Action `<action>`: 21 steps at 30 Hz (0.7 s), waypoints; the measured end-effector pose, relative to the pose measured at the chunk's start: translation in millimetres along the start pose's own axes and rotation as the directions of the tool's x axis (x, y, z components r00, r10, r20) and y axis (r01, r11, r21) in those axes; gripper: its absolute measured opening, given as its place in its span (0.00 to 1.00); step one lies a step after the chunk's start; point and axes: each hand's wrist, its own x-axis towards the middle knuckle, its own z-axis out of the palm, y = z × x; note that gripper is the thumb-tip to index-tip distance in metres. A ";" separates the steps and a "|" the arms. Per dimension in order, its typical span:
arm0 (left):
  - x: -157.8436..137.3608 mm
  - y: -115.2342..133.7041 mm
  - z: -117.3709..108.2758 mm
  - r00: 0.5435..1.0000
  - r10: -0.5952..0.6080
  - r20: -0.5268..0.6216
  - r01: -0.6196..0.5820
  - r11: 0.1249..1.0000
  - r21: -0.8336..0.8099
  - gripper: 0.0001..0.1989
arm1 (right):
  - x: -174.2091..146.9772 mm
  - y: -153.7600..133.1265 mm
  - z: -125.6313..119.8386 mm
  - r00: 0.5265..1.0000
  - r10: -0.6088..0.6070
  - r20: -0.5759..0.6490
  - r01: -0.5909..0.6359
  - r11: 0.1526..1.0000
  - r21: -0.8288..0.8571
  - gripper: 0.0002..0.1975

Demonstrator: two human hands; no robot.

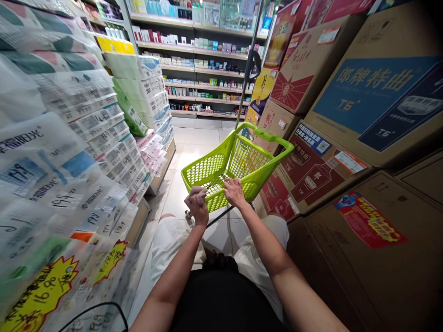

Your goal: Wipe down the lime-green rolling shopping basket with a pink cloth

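Note:
A lime-green plastic shopping cart (204, 165) with latticed walls stands in front of me, between my knees and the far shelves. My right hand (234, 192) lies over its near rim, fingers curled onto the edge. Just left of it, my left hand (198, 205) is closed around a crumpled greyish cloth (198, 190) at the near corner of the basket. Little of the cloth shows past the fingers. Across the cart's far side runs a green handle bar (266, 134). Light glints on the basket floor, where I make out no goods.
Packs of tissue paper (104, 124) are piled high on the left, with yellow price signs (43, 295) in front. Large cardboard cartons (374, 92) rise close on the right. A slim pole (241, 102) stands behind the cart. Stocked shelves (197, 48) close off the tiled aisle.

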 end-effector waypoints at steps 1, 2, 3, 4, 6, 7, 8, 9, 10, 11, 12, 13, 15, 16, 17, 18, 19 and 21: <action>4.7 8.1 -2.6 1.000 0.019 -0.012 -0.019 1.000 0.002 0.04 | -0.8 0.1 -0.4 1.000 0.004 0.003 -0.004 1.000 0.005 0.12; 9.0 14.3 -5.3 0.999 0.020 -0.029 -0.020 1.000 0.001 0.04 | -1.6 0.2 -0.5 1.000 0.007 0.006 -0.008 1.000 0.010 0.12; 13.9 18.5 -7.8 0.999 0.004 -0.037 -0.004 1.000 0.006 0.04 | -2.3 0.6 -0.4 1.000 0.008 0.007 -0.008 1.000 0.016 0.12; 20.1 20.8 -10.1 0.999 -0.025 -0.030 0.026 1.000 0.012 0.05 | -3.0 1.4 -0.1 1.000 0.006 0.007 -0.006 1.000 0.024 0.12; 39.1 22.1 -13.5 0.994 -0.108 -0.007 0.108 0.994 0.021 0.06 | -4.0 3.6 0.1 1.000 -0.004 0.005 0.004 0.999 0.038 0.13; 51.9 22.0 -14.5 0.988 -0.153 0.000 0.153 0.988 0.025 0.07 | -4.3 4.9 -0.3 1.000 -0.007 0.006 0.007 0.999 0.044 0.13; 65.9 21.9 -15.2 0.981 -0.192 0.004 0.192 0.981 0.027 0.09 | -4.4 5.9 -1.0 1.000 -0.010 0.011 0.009 0.999 0.046 0.14; 79.7 21.9 -15.6 0.976 -0.219 0.005 0.218 0.975 0.028 0.10 | -4.4 6.2 -2.1 1.000 -0.011 0.020 0.010 0.999 0.045 0.14; 91.9 21.9 -15.8 0.972 -0.234 0.006 0.233 0.972 0.029 0.11 | -4.2 5.4 -3.2 0.999 -0.011 0.031 0.009 0.999 0.040 0.14; 100.9 21.9 -15.9 0.971 -0.238 0.008 0.238 0.971 0.029 0.11 | -4.0 2.9 -4.3 0.999 -0.008 0.040 0.007 1.000 0.030 0.13; 105.6 21.6 -15.9 0.972 -0.236 0.015 0.235 0.972 0.029 0.11 | -3.9 -1.4 -4.9 0.999 -0.001 0.042 0.001 1.000 0.019 0.13; 105.1 20.7 -15.7 0.974 -0.226 0.029 0.225 0.974 0.027 0.11 | -4.1 -7.8 -4.9 0.999 0.003 0.038 -0.003 1.000 0.009 0.13; 89.5 17.0 -14.3 0.977 -0.203 0.063 0.203 0.979 0.013 0.10 | -5.6 -26.0 -2.5 1.000 -0.002 0.015 0.002 1.000 0.005 0.17; 76.3 14.3 -13.3 0.979 -0.191 0.078 0.191 0.982 -0.001 0.09 | -7.2 -36.7 -0.3 0.999 -0.036 0.011 0.036 0.999 0.017 0.20; 61.6 11.1 -12.4 0.980 -0.179 0.087 0.182 0.983 -0.019 0.09 | -9.5 -47.5 2.2 0.996 -0.083 0.021 0.083 0.996 0.029 0.21; 47.5 7.9 -11.7 0.982 -0.166 0.094 0.171 0.985 -0.039 0.09 | -12.6 -57.3 4.8 0.992 -0.119 0.043 0.118 0.992 0.033 0.18; 35.9 4.9 -11.5 0.984 -0.151 0.098 0.157 0.986 -0.058 0.09 | -16.4 -65.5 7.2 0.988 -0.144 0.062 0.142 0.989 0.031 0.15; 26.3 1.0 -13.2 0.988 -0.118 0.100 0.126 0.989 -0.077 0.09 | -25.3 -75.2 11.0 0.984 -0.166 0.061 0.165 0.986 0.029 0.09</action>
